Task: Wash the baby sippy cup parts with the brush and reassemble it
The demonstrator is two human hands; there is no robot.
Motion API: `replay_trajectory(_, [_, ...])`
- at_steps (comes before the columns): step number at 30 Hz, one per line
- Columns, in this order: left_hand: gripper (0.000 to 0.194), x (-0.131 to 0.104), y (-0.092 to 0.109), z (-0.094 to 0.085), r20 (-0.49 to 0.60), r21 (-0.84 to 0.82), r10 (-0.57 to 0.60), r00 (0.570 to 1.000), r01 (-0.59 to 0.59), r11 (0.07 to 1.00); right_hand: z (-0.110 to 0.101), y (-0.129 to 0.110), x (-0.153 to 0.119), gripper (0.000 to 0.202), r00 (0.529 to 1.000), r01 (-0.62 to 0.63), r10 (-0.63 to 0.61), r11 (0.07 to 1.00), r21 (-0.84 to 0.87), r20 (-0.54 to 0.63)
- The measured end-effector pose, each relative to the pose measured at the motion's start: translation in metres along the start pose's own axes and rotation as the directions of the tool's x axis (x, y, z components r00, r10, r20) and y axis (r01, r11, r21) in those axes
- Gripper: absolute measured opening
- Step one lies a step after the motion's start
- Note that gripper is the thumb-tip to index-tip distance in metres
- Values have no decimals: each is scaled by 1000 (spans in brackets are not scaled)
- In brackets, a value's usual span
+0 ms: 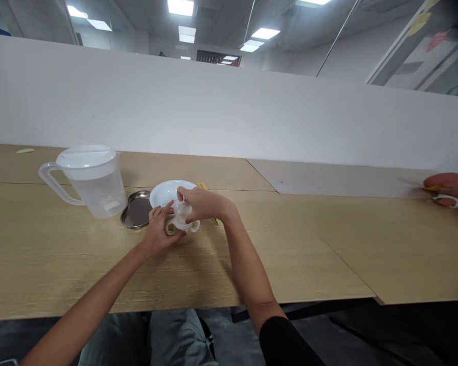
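A small baby bottle (183, 223) with two side handles and a clear domed cap (182, 211) stands near the middle of the table, partly hidden by my fingers. My left hand (158, 230) is closed around its left side, thumb in front by the handle. From above and the right, my right hand (206, 204) is closed on the cap, its fingers curled over and around the dome. Just behind the hands sits a white plate (164, 190). Whether the cap is loose or seated, I cannot tell.
A lidded translucent pitcher (95, 185) stands at the left, with a shiny metal tray (137, 208) beside it. Thin yellow sticks (201, 185) show behind my right hand. A white partition (229, 112) runs along the back. Reddish objects (448, 188) lie at the far right edge.
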State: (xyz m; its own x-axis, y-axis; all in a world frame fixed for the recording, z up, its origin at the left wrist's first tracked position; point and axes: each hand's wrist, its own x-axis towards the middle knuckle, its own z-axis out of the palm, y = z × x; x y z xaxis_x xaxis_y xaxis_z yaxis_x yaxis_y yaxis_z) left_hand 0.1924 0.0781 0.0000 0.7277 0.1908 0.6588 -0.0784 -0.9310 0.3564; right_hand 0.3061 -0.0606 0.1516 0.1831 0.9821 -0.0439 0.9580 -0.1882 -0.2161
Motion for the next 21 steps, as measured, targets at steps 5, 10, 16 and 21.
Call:
replay_trajectory(5, [84, 0, -1, 2, -10, -29, 9, 1000, -9, 1000, 3, 3, 5, 54, 999, 29, -29, 1000, 4, 13])
replay_trajectory(10, [79, -1, -2, 3, -27, -41, 15, 1000, -16, 999, 3, 3, 7, 47, 996, 81, -80, 997, -19, 30])
replay_trajectory(16, [55, -3, -3, 5, -39, -32, 49, 998, -50, 998, 4, -1, 10, 42, 998, 55, -53, 995, -81, 27])
replay_trajectory(21, [48, -3, 0, 7, -83, -61, 63, 995, -68, 996, 6, -3, 11, 41, 1000, 25, -23, 993, -113, 21])
